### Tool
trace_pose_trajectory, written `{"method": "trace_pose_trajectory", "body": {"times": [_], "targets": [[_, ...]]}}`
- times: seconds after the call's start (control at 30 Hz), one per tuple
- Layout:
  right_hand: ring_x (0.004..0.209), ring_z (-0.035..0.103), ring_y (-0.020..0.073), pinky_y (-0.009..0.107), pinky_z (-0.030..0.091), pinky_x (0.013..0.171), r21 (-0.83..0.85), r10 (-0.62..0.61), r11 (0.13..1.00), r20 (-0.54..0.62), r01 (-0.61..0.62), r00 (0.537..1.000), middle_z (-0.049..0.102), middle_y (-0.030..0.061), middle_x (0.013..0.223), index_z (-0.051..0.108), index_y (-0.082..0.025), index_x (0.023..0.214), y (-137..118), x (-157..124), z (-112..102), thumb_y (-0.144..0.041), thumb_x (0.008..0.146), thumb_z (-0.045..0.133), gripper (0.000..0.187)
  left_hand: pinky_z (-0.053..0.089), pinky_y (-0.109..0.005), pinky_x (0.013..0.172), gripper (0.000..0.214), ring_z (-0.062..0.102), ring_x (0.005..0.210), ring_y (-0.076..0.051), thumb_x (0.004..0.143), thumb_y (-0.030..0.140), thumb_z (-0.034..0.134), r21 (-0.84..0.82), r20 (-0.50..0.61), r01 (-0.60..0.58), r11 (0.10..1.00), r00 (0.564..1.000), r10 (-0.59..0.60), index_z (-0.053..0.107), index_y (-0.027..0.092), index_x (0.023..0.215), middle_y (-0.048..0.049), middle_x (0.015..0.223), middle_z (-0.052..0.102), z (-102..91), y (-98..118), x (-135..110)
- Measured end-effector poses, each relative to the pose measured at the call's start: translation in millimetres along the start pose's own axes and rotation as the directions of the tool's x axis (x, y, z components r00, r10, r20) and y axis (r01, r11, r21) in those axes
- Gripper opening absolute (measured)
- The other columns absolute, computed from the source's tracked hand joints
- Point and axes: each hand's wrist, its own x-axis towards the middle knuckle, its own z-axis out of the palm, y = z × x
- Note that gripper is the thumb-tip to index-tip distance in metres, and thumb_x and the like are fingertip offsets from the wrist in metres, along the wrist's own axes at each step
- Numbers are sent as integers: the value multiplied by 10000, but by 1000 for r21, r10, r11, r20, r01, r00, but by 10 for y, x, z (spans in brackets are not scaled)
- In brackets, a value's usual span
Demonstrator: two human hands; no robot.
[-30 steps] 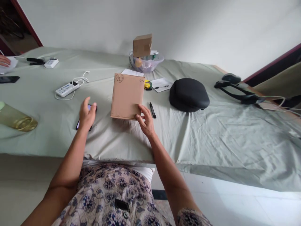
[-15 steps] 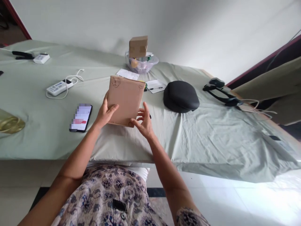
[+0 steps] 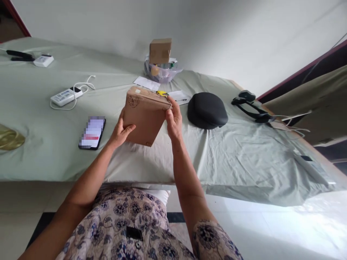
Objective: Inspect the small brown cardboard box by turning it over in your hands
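A brown cardboard box [image 3: 143,121] with dark scribbles at its corners is tilted up over the table's front part. My left hand [image 3: 119,131] grips its left side, thumb across the broad face and fingers behind. At the upper right corner my right hand [image 3: 174,117] is closed on the box, thumb on the face and fingers at the top edge. Just behind the box a yellow item [image 3: 162,93] partly shows; its kind is hidden. A phone [image 3: 92,133] with a lit screen lies left of my left hand.
A black rounded case [image 3: 207,110] sits to the right. Behind stands a clear plastic bowl [image 3: 164,74] with a small carton [image 3: 160,51] on top. White papers [image 3: 146,83], a white power strip [image 3: 63,97] with a cable, and a black strapped device [image 3: 252,108] lie around.
My right hand has gone up from the box's lower right corner to its upper right corner. The box has tipped, so its top side now shows.
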Motion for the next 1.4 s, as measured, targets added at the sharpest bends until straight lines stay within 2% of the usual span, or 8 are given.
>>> {"method": "trace_pose_trajectory", "body": {"times": [0.23,0.37,0.6,0.8,1.0,1.13,1.3,1.4], "targets": [[1119,626,271,431,613,886,101,74,993,-102,-63,992,518,113,1443,473,-355,1466,36,-239,0,-747,924,516,671,396,-487,1241,838,527,1463,-341,823,631,775,121,-69,-67,990,995,75,494,264,1523,-163,1570,552,-4,7,8],[1179,600,304,453,607,884,75,42,997,-223,-25,974,457,122,1457,414,-369,1480,97,-386,96,-770,922,458,688,365,-495,1257,818,519,1468,-343,813,655,770,225,-173,-92,970,976,133,526,266,1491,-160,1540,579,56,-18,-21],[1157,639,288,434,616,860,111,44,994,-328,-8,944,479,133,1432,358,-353,1487,191,-495,216,-756,951,373,671,367,-534,1240,923,489,1474,-372,761,728,773,146,-409,143,979,910,-72,484,224,1479,-207,1543,517,124,-161,-34],[1074,710,239,388,631,822,272,244,936,-51,-222,968,656,104,1330,523,-283,1339,293,-494,271,-612,940,554,518,350,-425,1267,819,476,1492,-290,839,651,727,184,-507,-84,979,846,168,430,257,1493,-167,1605,450,-64,-105,101],[856,731,249,392,592,816,-279,408,899,253,-337,877,771,90,919,694,-221,900,364,-523,242,-328,815,771,157,265,-474,1304,629,447,1497,-296,872,490,725,429,-353,-103,897,895,272,523,224,1404,-157,1508,546,-105,-92,67],[810,723,243,386,581,789,-350,463,870,332,-349,822,782,74,954,727,-232,969,346,-514,40,-474,810,795,297,323,-488,1273,580,510,1437,-300,919,490,678,517,-275,-147,843,904,327,525,207,1402,-166,1434,603,-28,-132,28],[1151,683,294,453,600,892,-51,246,968,17,-245,969,573,160,1494,392,-290,1565,253,-501,-34,-734,878,611,847,415,-459,1213,545,586,1356,-285,952,546,634,582,-242,-177,794,895,376,548,217,1378,-158,1367,651,26,-148,32],[1335,570,344,542,569,1000,-72,59,995,-164,-71,985,493,162,1524,385,-309,1552,204,-538,88,-790,873,571,852,447,-474,1178,569,583,1356,-301,922,611,654,568,-237,-168,806,904,356,566,227,1332,-158,1351,650,78,-136,12]]}}
